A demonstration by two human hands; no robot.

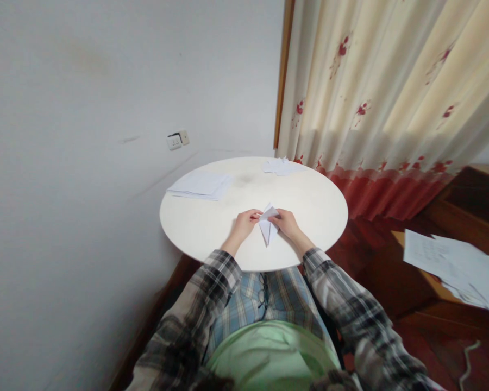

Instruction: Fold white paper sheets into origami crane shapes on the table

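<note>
A small piece of folded white paper [268, 227], with pointed ends at top and bottom, is between my two hands above the near half of the round white table [309, 212]. My left hand [246, 221] pinches its left edge with the fingertips. On the other side, my right hand [287, 221] grips the upper right part, its thumb lying over a raised flap. The lower point of the paper aims toward me. Some fingers are hidden behind the paper.
A stack of white sheets [201, 184] lies at the table's left. Torn or crumpled paper [283, 166] sits at the far edge. A wall with a socket [174, 142] borders the left, a curtain [362, 108] the back right. More papers [452, 266] rest on wooden furniture at right.
</note>
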